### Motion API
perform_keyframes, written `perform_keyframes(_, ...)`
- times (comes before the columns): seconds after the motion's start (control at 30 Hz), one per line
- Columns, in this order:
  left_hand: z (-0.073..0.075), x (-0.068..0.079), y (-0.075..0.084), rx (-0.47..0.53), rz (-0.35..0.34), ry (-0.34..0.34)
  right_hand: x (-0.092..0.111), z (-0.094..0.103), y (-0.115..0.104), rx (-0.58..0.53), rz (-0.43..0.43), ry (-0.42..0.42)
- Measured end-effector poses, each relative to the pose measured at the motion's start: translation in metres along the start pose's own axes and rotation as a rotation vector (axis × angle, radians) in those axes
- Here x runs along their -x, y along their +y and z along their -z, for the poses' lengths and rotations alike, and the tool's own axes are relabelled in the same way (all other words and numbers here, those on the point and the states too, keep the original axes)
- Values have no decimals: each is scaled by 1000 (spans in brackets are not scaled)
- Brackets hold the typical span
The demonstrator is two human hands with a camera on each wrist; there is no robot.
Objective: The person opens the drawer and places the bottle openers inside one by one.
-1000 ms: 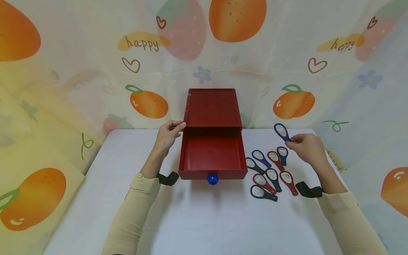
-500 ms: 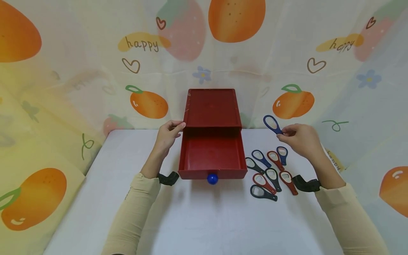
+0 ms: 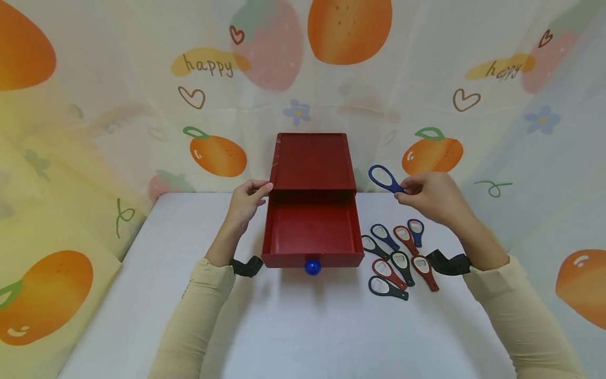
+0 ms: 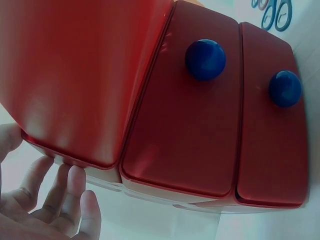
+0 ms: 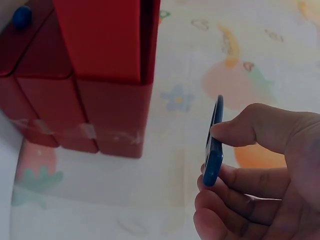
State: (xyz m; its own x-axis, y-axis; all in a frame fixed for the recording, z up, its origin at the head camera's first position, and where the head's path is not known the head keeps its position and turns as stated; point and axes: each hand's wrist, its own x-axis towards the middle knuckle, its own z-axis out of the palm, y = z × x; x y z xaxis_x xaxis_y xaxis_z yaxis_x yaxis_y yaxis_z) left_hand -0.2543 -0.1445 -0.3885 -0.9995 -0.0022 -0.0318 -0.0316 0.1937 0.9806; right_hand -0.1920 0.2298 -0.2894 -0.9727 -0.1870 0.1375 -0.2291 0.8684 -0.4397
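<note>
A blue magnifying glass (image 3: 384, 178) is pinched by its handle between the thumb and fingers of my right hand (image 3: 435, 196), raised behind the table's right part. In the right wrist view, the magnifying glass (image 5: 214, 145) is seen edge-on. My left hand (image 3: 246, 204) touches the left side of a red drawer cabinet (image 3: 312, 160). Its fingers (image 4: 76, 180) lie loosely against the side in the left wrist view. The pulled-out top drawer (image 3: 312, 226) shows a bare floor. Several blue, red and dark magnifying glasses (image 3: 402, 266) lie right of the cabinet.
Two lower drawers with blue knobs (image 4: 205, 60) are pushed in beneath the pulled-out one. A white cloth (image 3: 303, 326) covers the table, and a fruit-print curtain (image 3: 303, 84) hangs behind it. The top drawer's blue knob (image 3: 313, 267) projects toward me.
My right hand has moved left and upward with the blue magnifying glass, toward the cabinet. My left hand stays at the cabinet's side. The whole head view has shifted slightly.
</note>
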Motion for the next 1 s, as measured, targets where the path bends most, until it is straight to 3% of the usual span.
perform_keyframes(0.43, 1, 0, 1, 3, -7, 7, -4, -5, -41, 27, 101, -77)
perform_keyframes(1.0, -1, 0, -1, 23, -5, 8, -13, -56, -80, -9, 205, -194)
